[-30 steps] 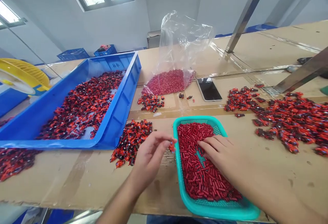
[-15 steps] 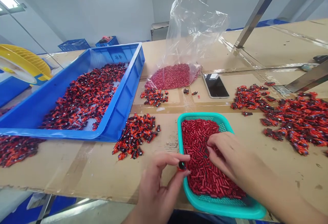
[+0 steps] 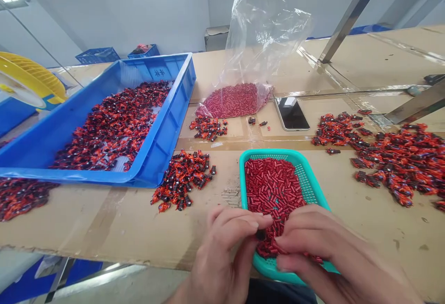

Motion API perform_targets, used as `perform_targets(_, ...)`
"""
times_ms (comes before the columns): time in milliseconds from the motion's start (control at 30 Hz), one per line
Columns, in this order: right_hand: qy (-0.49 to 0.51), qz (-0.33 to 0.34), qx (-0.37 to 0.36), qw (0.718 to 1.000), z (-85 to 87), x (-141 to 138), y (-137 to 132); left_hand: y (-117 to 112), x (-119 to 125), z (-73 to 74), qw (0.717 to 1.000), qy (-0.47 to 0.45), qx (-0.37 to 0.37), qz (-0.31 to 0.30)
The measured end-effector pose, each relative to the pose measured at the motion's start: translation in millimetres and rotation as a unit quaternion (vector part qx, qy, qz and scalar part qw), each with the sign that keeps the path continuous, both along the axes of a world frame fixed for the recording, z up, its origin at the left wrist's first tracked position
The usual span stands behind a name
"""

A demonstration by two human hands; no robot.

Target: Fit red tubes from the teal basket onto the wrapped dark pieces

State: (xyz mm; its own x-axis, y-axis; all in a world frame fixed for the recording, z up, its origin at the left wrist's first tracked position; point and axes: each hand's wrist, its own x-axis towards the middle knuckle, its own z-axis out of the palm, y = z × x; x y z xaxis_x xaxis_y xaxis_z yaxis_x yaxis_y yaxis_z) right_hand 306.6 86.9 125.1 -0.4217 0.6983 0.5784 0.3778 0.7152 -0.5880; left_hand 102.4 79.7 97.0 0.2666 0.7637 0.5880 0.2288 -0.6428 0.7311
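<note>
Over the near end of the green basket, both hands meet with their fingertips close together. Between the thumb and fingers of my left hand is a small black part, mostly hidden. My right hand is closed in a pinch beside it, with a small red tube at its fingertips, partly covered. Many loose red tubes fill the basket below. To the left of the basket lies a pile of black-and-orange parts.
A large blue tray of black-and-orange parts stands at left. Behind are a clear bag of red tubes and a phone. More parts are heaped at right, near a metal post. A yellow fan is far left.
My right hand has come out of the tubes, moving toward me and slightly left to my left hand. The left hand has shifted a little right, still pinching the black part.
</note>
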Motion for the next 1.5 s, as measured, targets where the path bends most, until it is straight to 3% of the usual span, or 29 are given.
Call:
perform_targets(167, -0.042, -0.076, 0.016, 0.996, -6.7, -1, -10, -1, 0, 0.8, 0.993, 0.073, 0.086, 0.031)
perform_targets(333, -0.046, -0.087, 0.010, 0.995, -16.3, -3, -15, -7, 0, -6.3, 0.974, 0.171, 0.141, 0.047)
perform_targets(567, -0.001, -0.084, 0.073, 0.994, -9.6, -12, -12, -9, 2, -7.3, 0.983, 0.138, 0.114, 0.043)
perform_targets(700, -0.026, -0.077, 0.089, 0.993, -10.3, -11, -10, -11, 3, -12.9, 0.982, 0.147, 0.106, 0.046)
perform_targets(767, -0.028, -0.068, 0.076, 0.994, -12.8, -11, -9, -13, 4, -16.8, 0.984, 0.128, 0.111, 0.054)
perform_targets(867, 0.026, -0.056, -0.041, 0.997, -18.9, -10, -11, -13, 7, -16.5, 0.983, 0.100, 0.137, 0.068)
perform_targets(1000, 0.090, -0.004, -0.243, 0.966, -26.5, -4, -18, -11, 9, -8.2, 0.970, 0.124, 0.200, 0.056)
perform_targets(1100, 0.102, 0.034, -0.305, 0.946, -25.8, 0, -20, -11, 4, -9.0, 0.975, 0.134, 0.176, 0.017)
perform_targets(1267, 0.094, 0.103, -0.286, 0.948, -12.7, -4, -18, -11, -9, -13.4, 0.972, 0.157, 0.154, -0.083)
perform_targets(1400, 0.109, 0.084, -0.219, 0.966, -13.2, -9, -18, -9, -10, -11.9, 0.974, 0.142, 0.151, -0.095)
perform_targets(1500, 0.120, 0.083, -0.209, 0.967, -20.4, -13, -19, -10, -5, -16.4, 0.981, 0.113, 0.129, -0.096)
